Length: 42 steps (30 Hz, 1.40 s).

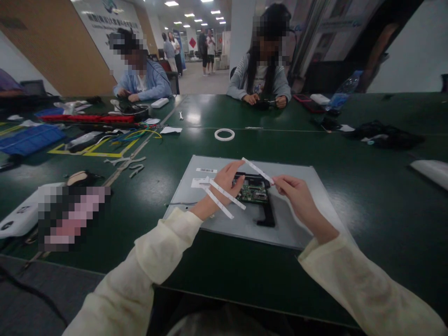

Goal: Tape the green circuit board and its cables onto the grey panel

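Observation:
A white strip of tape [258, 171] is pinched at its near end between the thumb and finger of my right hand [294, 189]. Its far end reaches the fingertips of my left hand [226, 179], whose fingers are stretched out with the thumb apart. Two more white strips [227, 192] lie across the back of that hand and wrist. Below both hands is a flat grey panel [224, 228] with labels on its left part. On it sits a green circuit board [254, 193] beside a black bracket [269, 212], partly hidden by my left hand.
A roll of white tape [224, 135] lies beyond the panel. Left are scraps [136, 169], a white case [28, 210], cables [136, 135] and a blue tray [31, 138]. Two people sit across the table [168, 154]. A bottle [345, 91] and black fabric [388, 135] are at right.

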Available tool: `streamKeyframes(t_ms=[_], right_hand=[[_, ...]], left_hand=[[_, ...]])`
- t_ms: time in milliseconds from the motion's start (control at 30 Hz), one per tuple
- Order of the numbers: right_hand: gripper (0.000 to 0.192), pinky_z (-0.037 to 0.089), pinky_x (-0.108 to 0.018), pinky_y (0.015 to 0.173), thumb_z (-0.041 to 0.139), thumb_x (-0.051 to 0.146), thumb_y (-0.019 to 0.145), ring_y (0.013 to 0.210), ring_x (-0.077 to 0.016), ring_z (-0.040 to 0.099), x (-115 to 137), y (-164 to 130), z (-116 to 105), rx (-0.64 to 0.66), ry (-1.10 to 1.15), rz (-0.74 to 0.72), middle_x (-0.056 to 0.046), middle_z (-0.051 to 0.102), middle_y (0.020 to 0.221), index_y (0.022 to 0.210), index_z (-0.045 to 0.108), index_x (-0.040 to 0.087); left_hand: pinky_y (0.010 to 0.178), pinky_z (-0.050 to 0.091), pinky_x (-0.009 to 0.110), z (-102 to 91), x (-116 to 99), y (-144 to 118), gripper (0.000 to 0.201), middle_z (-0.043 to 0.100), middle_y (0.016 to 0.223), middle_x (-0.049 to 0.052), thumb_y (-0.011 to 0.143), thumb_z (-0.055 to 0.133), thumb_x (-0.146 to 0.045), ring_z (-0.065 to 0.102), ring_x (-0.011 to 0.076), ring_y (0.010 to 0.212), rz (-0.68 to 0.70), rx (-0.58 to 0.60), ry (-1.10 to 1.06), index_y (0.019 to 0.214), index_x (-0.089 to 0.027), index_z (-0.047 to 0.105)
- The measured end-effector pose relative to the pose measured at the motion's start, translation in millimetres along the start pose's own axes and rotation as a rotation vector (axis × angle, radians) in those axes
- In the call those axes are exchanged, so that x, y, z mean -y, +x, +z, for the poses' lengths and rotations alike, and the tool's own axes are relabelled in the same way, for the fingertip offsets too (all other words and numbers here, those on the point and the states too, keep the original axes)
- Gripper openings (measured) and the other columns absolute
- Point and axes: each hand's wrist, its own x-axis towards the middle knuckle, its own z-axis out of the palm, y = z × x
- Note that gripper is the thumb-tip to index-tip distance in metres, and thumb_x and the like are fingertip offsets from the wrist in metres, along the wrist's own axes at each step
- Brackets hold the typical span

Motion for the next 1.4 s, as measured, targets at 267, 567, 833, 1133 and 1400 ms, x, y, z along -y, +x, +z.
streamKeyframes(t_ms=[267,567,833,1133,1400], right_hand=[[0.038,0.021,-0.021,0.046,0.069,0.047,0.067,0.049,-0.0073,0.03,18,-25,32,0.166,0.266,0.072,0.003,0.037,0.051,0.054,0.052,0.015],[0.038,0.028,-0.022,0.046,0.065,0.042,0.072,0.049,-0.0083,0.036,24,-43,46,0.167,-0.067,-0.106,0.002,0.042,0.051,0.053,0.044,0.016],[0.043,0.027,-0.022,0.046,0.06,0.044,0.077,0.046,-0.0081,0.035,23,-46,47,0.187,-0.33,-0.261,0.002,0.04,0.048,0.051,0.041,0.017],[0.042,0.028,-0.023,0.05,0.043,0.04,0.09,0.051,-0.0098,0.037,26,-43,38,0.112,-0.337,-0.324,0.001,0.04,0.053,0.055,0.045,0.017],[0.02,0.036,-0.024,0.054,0.054,0.033,0.086,0.07,-0.0139,0.052,26,-50,46,0.387,-0.356,-0.389,-0.006,0.058,0.084,0.085,0.065,0.017]], left_hand=[[0.1,0.042,0.041,4.0,-6,-8,0.032,0.057,0.118,0.012,0.082,0.04,-0.01,0.05,0.0222,0.117,0.053,0.068,0.104,0.112,-0.012,0.052],[0.107,0.031,0.048,2.0,-41,-14,0.032,0.055,0.125,0.01,0.083,0.044,-0.013,0.041,0.0235,0.127,0.004,0.202,0.134,0.113,-0.015,0.054],[0.109,0.029,0.049,2.2,-43,-17,0.034,0.057,0.124,0.008,0.081,0.046,-0.015,0.042,0.0224,0.127,0.034,0.205,0.022,0.114,-0.018,0.053],[0.102,0.039,0.045,-3.6,-29,-17,0.03,0.057,0.12,0.011,0.086,0.042,-0.019,0.045,0.0227,0.123,0.011,0.077,0.004,0.115,-0.017,0.05],[0.107,0.034,0.045,-7.4,-24,-16,0.032,0.052,0.125,0.011,0.087,0.044,-0.024,0.035,0.0228,0.131,-0.081,-0.063,-0.011,0.119,-0.018,0.045]])
